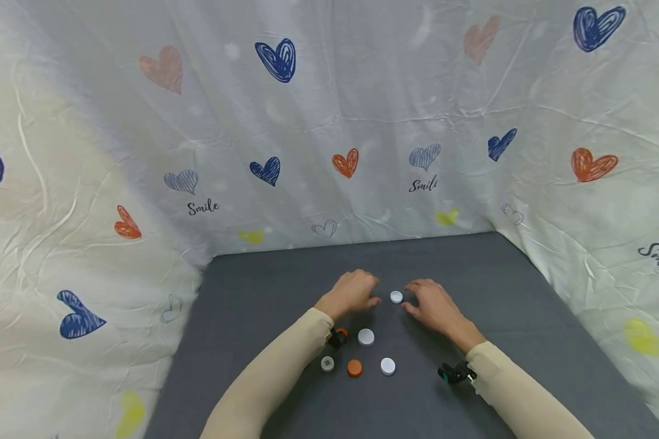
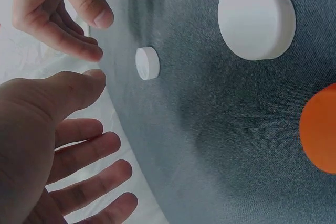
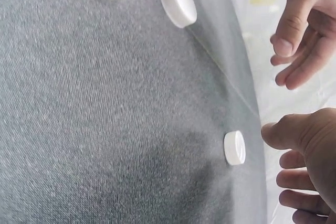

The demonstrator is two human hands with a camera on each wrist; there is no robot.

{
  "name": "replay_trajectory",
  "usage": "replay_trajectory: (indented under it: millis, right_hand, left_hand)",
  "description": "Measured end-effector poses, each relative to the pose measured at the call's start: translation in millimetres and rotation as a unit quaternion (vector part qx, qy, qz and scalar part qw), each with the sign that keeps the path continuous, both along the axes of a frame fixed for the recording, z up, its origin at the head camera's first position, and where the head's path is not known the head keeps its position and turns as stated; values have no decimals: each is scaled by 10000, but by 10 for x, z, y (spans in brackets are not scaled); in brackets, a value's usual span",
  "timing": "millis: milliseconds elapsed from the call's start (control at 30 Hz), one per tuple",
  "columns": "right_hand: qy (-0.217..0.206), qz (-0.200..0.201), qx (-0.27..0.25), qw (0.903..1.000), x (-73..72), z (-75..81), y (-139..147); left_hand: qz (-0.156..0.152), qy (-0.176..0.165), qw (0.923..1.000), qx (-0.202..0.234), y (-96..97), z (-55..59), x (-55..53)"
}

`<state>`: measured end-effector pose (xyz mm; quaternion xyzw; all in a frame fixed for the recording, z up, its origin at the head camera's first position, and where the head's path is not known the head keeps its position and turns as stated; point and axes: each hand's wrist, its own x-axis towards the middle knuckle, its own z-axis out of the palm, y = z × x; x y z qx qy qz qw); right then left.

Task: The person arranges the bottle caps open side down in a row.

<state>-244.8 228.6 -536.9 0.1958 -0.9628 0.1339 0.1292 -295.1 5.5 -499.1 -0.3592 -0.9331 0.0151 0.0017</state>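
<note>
A small white bottle cap lies on the grey cloth between my two hands. My left hand hovers to the left of it with fingers loosely bent and nothing in them. On the other side, my right hand is close to the cap, thumb and fingers spread apart around its right side. The left wrist view shows the same small cap apart from both hands. In the right wrist view the cap stands beside the right thumb, with a visible gap.
Nearer the person lie a larger white cap, another white cap, an orange cap and a grey-white cap. A second orange cap is partly hidden by the left wrist. A heart-printed curtain surrounds the table.
</note>
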Motion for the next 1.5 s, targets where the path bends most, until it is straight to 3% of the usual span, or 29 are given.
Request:
replay_trajectory:
  millis: [300,533,900,1167,1500]
  right_hand:
    - [-164,-5,20,9999,-117,-65,33]
    - [-276,-46,44,9996,-177,-107,18]
    - [-528,-41,6,9986,-286,-221,22]
    - [-434,57,15,9990,-319,-337,11]
    - [-386,-188,-182,9989,-269,-340,-11]
  left_hand:
    - [232,-326,9987,301,142,-123,-157]
    - [412,-621,9967,327,242,-215,-212]
    - [354,-535,9970,427,400,-396,-260]
    - [568,-636,9957,372,452,-510,-301]
    - [706,-591,9938,627,491,-547,-308]
